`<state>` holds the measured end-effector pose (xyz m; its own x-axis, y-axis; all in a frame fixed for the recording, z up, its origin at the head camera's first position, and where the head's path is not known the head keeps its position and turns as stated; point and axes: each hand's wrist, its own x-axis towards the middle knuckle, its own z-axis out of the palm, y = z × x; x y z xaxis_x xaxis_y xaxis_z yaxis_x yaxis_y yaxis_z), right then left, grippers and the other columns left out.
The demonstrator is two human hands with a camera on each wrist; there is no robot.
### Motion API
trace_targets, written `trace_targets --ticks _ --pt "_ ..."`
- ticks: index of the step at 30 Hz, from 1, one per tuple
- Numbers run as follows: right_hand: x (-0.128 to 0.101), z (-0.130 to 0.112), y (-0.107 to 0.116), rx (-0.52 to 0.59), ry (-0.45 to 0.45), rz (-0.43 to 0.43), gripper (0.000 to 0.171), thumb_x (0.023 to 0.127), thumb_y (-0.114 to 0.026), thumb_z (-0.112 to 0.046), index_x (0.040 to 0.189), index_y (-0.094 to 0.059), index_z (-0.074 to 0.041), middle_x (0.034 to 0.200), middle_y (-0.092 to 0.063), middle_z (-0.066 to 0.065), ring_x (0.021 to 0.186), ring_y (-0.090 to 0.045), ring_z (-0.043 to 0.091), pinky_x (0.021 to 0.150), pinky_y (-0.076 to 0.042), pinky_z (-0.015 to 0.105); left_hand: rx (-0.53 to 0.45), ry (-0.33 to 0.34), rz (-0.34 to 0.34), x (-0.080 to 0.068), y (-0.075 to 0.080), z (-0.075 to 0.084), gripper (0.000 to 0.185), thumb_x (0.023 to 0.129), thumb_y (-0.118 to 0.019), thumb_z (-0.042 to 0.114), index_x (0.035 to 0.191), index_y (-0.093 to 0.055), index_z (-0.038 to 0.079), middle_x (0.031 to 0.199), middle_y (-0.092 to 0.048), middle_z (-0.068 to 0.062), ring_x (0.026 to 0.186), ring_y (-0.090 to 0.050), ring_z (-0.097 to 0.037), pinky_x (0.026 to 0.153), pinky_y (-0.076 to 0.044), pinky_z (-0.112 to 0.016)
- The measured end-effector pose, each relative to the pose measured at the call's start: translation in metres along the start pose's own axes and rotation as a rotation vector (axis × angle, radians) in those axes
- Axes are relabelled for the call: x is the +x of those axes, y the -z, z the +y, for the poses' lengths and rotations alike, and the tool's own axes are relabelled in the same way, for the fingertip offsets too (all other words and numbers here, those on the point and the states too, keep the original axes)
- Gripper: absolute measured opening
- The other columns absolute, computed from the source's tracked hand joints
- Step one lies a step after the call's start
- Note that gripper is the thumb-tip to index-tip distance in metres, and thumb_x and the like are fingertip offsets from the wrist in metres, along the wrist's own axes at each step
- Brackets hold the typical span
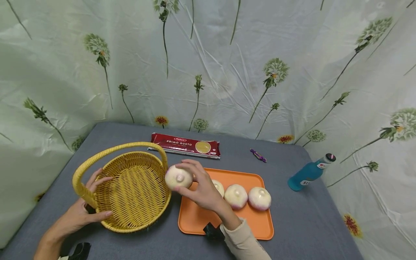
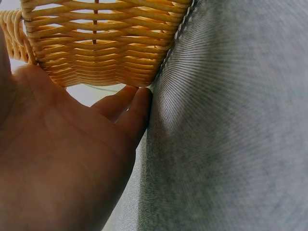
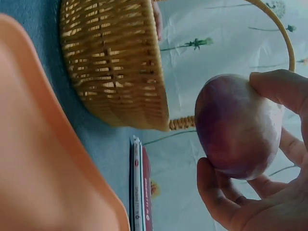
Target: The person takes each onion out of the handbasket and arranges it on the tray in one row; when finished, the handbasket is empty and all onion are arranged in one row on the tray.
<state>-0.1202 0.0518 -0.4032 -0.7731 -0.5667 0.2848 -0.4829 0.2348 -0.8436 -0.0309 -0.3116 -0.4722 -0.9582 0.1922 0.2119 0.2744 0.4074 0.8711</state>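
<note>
My right hand [image 1: 203, 186] holds a white and purple turnip [image 1: 178, 177] between thumb and fingers, up at the right rim of the yellow wicker basket [image 1: 138, 193]. In the right wrist view the turnip's purple side [image 3: 236, 125] shows, with the basket behind it. My left hand [image 1: 81, 209] grips the basket's left side near the foot of its arched handle, thumb and fingertips over the rim. Nothing lies inside the basket. On the orange tray [image 1: 201, 224] sit three more turnips [image 1: 235, 196], one partly hidden behind my right hand.
A red pasta packet [image 1: 186, 145] lies behind the basket and tray. Further right is a small purple wrapped candy [image 1: 258, 155]. A blue bottle [image 1: 308, 174] stands at the table's right side. A flowered curtain [image 1: 224, 72] hangs along the back of the grey table.
</note>
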Motion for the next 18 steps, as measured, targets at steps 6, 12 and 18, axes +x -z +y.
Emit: trace_targets --ticks 6,12,18 --pt "0.0 0.004 0.006 -0.005 -0.015 -0.018 0.051 0.088 -0.079 -0.024 0.135 -0.059 -0.024 0.142 -0.048 -0.001 0.127 -0.05 0.017 0.089 -0.054 0.03 0.006 -0.007 0.0 -0.001 0.0 -0.001 0.093 0.074 -0.077 -0.006 0.153 -0.03 0.003 0.167 0.01 0.004 0.149 0.013 -0.001 0.102 -0.005 -0.005" --pt "0.0 0.008 0.011 -0.021 -0.052 -0.069 0.05 0.088 -0.078 -0.024 0.134 -0.058 -0.023 0.144 -0.046 0.0 0.122 -0.052 0.017 0.088 -0.055 0.03 0.004 -0.018 -0.001 0.0 0.0 -0.002 0.093 0.074 -0.076 -0.007 0.153 -0.029 0.002 0.167 0.011 0.006 0.148 0.012 -0.001 0.099 -0.007 -0.003" --pt "-0.001 0.013 0.016 -0.076 -0.028 -0.102 0.051 0.089 -0.078 -0.024 0.134 -0.056 -0.023 0.14 -0.049 -0.003 0.119 -0.054 0.015 0.091 -0.053 0.03 0.005 -0.021 -0.007 0.0 0.001 -0.002 0.094 0.074 -0.076 -0.01 0.154 -0.028 0.003 0.167 0.012 0.006 0.146 0.007 0.004 0.097 -0.013 -0.001"
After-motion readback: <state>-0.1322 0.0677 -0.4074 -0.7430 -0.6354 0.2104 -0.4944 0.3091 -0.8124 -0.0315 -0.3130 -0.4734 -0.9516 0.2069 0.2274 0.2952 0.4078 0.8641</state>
